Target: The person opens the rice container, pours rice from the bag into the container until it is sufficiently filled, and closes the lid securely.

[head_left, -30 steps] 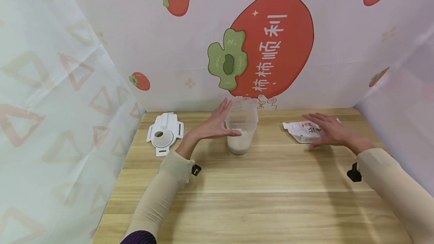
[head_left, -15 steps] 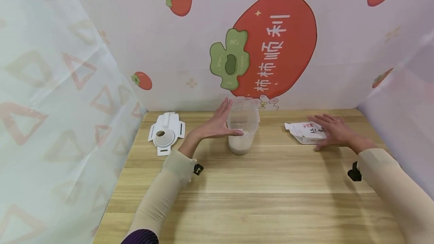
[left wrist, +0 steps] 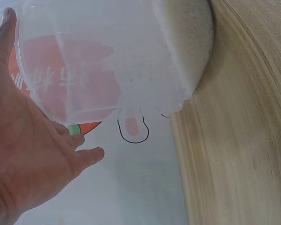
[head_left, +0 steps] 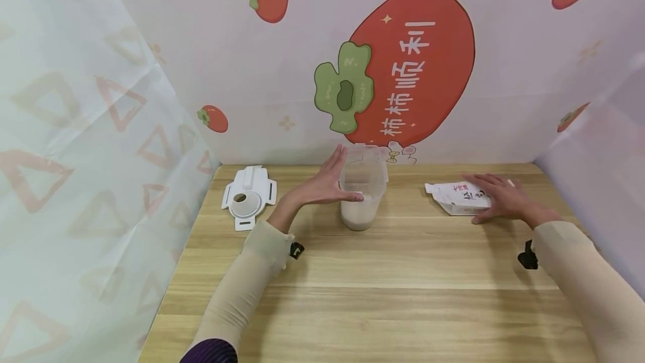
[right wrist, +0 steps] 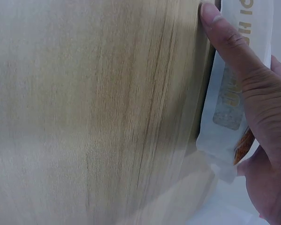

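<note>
A tall clear plastic storage container [head_left: 372,184] stands at the back of the table, its bottom filled with pale grain [left wrist: 191,37]. My left hand [head_left: 322,186] is at its left side, fingers straight and spread, the thumb across the front and the other fingers toward the rear. Over on the right, a white paper bag [head_left: 453,196] with red and black print lies flat. My right hand [head_left: 506,199] holds the bag's right end from above, thumb on the near edge and fingers over the far side. A window in the bag [right wrist: 228,115] appears in the right wrist view.
A white lid [head_left: 246,206] with side latches and a round opening lies at the table's left rear. The wooden table [head_left: 393,262] backs onto a printed wall [head_left: 272,83], and further wall sheets rise on both sides.
My right hand has come down onto the right end of the bag and its thumb and fingers have drawn slightly closer. My left hand stays beside the container. The head view has shifted slightly.
</note>
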The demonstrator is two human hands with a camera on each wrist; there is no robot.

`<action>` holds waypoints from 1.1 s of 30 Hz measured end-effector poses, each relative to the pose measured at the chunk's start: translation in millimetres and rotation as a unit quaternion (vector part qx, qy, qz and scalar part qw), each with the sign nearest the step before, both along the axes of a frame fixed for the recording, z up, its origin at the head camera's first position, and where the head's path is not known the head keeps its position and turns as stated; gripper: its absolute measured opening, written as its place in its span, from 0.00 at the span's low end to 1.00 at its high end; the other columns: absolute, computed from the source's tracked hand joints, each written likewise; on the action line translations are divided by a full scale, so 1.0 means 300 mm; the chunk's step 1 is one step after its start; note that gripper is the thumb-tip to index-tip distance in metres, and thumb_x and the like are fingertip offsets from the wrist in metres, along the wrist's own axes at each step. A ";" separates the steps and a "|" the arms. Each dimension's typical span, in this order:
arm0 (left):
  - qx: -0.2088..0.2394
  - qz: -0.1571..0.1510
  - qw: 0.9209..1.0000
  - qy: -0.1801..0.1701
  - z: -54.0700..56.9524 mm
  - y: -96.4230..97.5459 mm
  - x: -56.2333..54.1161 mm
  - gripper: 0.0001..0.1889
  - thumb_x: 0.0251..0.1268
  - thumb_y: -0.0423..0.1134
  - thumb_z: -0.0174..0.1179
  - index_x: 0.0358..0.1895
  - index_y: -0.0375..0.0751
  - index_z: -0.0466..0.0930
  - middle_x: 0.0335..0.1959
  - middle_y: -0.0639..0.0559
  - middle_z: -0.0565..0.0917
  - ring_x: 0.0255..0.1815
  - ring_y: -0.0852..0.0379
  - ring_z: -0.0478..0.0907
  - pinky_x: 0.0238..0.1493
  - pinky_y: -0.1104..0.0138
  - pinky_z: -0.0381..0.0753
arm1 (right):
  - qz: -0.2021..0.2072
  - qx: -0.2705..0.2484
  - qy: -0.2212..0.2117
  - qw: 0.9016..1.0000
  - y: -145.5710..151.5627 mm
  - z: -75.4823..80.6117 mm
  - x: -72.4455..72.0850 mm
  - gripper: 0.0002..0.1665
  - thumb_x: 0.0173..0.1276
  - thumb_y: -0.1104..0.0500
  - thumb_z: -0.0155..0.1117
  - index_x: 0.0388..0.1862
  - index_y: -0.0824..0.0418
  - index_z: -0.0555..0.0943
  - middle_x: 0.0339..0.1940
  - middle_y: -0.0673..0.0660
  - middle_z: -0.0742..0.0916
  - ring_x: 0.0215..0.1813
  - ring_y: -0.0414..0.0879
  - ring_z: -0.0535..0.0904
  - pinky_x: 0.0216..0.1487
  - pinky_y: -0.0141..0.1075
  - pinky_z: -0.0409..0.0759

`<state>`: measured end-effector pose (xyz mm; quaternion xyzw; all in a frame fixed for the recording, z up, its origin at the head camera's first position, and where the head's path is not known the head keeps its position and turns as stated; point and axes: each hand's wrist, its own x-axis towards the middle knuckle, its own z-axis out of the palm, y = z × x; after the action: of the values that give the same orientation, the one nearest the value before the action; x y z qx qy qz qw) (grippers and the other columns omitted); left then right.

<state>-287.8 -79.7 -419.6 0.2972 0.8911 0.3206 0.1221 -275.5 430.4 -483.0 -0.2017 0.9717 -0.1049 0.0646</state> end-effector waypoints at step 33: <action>0.049 -0.003 0.998 -0.027 -0.022 0.001 -0.002 0.68 0.64 0.60 0.72 0.87 0.49 0.22 0.89 0.47 0.27 0.89 0.53 0.27 0.86 0.48 0.39 | 0.002 -0.082 0.081 0.993 0.016 -0.044 -0.003 0.46 0.47 0.50 0.91 0.61 0.67 0.81 0.56 0.75 0.84 0.60 0.77 0.76 0.58 0.71 0.71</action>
<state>-288.3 -79.5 -426.3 0.2972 0.8697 0.3714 0.1319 -276.4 435.3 -496.2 -0.2158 0.9614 -0.1675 -0.0312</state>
